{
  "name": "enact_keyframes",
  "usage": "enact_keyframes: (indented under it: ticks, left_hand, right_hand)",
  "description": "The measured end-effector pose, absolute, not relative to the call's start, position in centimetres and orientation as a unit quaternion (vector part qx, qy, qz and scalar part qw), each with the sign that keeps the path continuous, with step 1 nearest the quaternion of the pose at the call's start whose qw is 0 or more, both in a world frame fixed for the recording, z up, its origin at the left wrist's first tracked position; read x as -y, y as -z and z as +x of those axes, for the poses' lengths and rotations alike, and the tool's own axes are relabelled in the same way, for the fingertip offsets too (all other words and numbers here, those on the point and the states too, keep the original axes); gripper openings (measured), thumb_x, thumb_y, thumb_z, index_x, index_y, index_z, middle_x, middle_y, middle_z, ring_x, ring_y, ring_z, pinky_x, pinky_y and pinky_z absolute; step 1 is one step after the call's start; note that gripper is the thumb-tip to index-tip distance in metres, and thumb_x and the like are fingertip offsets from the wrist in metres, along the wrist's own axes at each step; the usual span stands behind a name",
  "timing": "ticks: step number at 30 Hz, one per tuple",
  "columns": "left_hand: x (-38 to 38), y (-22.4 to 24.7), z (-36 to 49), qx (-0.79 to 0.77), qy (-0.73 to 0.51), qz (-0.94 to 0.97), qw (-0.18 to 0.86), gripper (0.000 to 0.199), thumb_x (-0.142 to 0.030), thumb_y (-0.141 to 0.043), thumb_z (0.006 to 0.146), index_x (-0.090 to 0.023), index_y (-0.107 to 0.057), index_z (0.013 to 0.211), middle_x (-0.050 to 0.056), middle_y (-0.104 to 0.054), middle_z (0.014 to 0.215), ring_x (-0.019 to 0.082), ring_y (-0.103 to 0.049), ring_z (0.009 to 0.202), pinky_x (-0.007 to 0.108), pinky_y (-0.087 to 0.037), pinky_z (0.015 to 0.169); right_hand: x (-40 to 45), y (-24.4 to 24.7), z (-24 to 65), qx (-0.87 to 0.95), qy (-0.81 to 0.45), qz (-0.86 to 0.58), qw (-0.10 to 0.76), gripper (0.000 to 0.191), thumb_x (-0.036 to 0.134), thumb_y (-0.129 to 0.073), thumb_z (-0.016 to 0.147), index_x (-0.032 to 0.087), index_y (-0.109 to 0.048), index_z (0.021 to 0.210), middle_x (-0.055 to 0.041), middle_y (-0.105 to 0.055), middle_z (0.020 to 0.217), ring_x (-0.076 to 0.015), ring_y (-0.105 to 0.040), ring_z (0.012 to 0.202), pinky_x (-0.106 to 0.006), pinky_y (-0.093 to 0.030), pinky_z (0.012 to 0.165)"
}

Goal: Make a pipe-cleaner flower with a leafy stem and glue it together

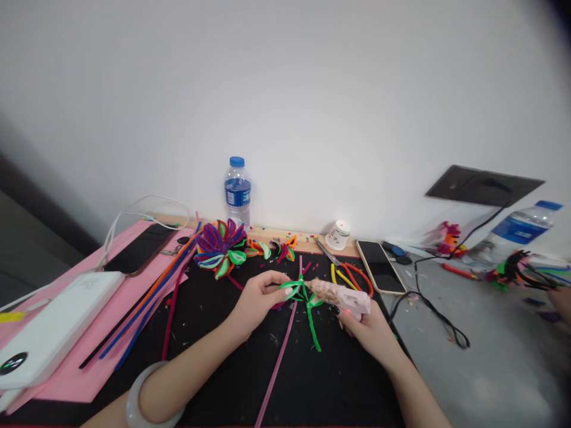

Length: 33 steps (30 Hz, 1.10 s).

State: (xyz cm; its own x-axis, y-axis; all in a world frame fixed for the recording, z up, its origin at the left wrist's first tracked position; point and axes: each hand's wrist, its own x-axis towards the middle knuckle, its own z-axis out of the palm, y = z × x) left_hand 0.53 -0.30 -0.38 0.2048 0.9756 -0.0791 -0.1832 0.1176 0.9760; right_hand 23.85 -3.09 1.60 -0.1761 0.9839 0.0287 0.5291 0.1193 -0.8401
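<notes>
My left hand [260,300] pinches a green pipe-cleaner leaf piece [312,321] over the black mat [223,362]. Its green stem hangs down toward me. In my right hand [368,333] is a pale pink hot glue gun [345,298], fingers wrapped round its handle. The gun's nozzle, crusted with brownish residue, points left and meets or nearly meets the green piece. Under the leaves runs a long pink pipe cleaner [282,362]. A multicoloured pipe-cleaner flower [220,246] lies beyond my left hand, with smaller orange and green petal pieces [285,248] beside it.
Pliers [357,278], scissors [329,252], a paper cup [338,234] and a phone [381,267] lie behind my right hand. A water bottle [238,193] stands by the wall. Leftward are pink sheets [102,356], a power bank [57,333] and another phone [140,249]. A cable [439,324] and another person's hand [561,300] are rightward.
</notes>
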Motion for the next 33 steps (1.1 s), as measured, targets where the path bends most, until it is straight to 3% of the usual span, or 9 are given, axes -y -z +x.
enact_keyframes:
  ticks: [33]
  left_hand:
    - [0.61,0.39,0.64,-0.339,-0.458,0.29,0.769,0.022,-0.017,-0.07,0.067,-0.015,-0.062,0.088,0.003,-0.063,0.084,0.011,-0.06,0.081,0.022,-0.047,0.075]
  right_hand:
    - [3.22,-1.13,23.76,0.686,-0.366,-0.539,0.323,0.025,0.027,-0.051,0.078,0.01,-0.061,0.093,0.0013,-0.051,0.051,-0.0087,-0.04,0.042,-0.02,-0.034,0.039]
